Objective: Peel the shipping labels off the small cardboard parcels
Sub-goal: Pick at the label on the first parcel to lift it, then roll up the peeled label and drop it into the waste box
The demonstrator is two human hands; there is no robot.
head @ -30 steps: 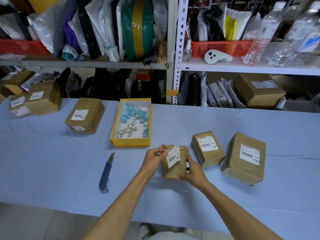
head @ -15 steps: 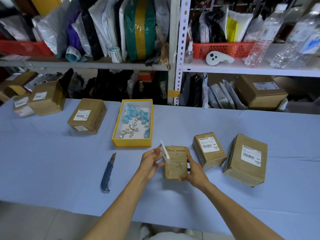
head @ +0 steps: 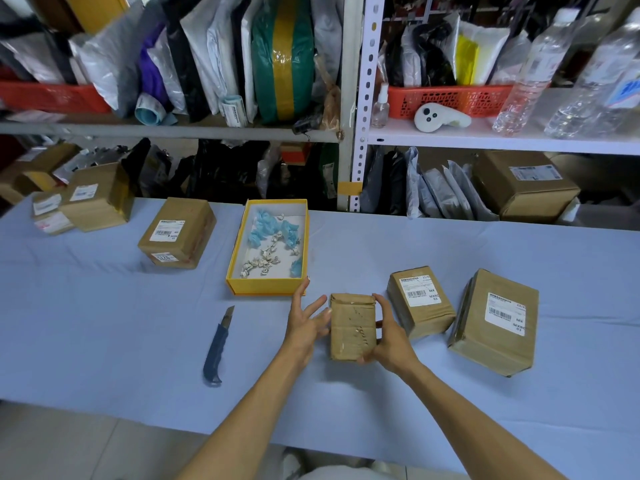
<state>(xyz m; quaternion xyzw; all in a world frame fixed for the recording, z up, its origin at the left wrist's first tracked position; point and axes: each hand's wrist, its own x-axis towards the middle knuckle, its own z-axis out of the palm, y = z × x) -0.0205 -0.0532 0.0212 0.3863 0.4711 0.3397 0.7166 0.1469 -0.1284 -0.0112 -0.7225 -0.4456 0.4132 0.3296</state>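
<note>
Room lies open on the pale blue cloth of the tabletop [head: 104, 323] left of the knife [head: 217, 344]; the small parcel [head: 353, 327], scuffed brown card under tape, is held upright mid-tabletop; the right hand [head: 389, 337] has its grip clamped round the parcel's right side; the left hand [head: 306, 323], grip apart with fingers spread, hovers beside its left edge; a labelled parcel [head: 420, 301] sits close on the right.

Parcel sorting room: shelving [head: 353, 98] crammed with mailer bags [head: 207, 60], labelled cardboard parcels [head: 493, 320] on blue-clothed table [head: 104, 323].
</note>
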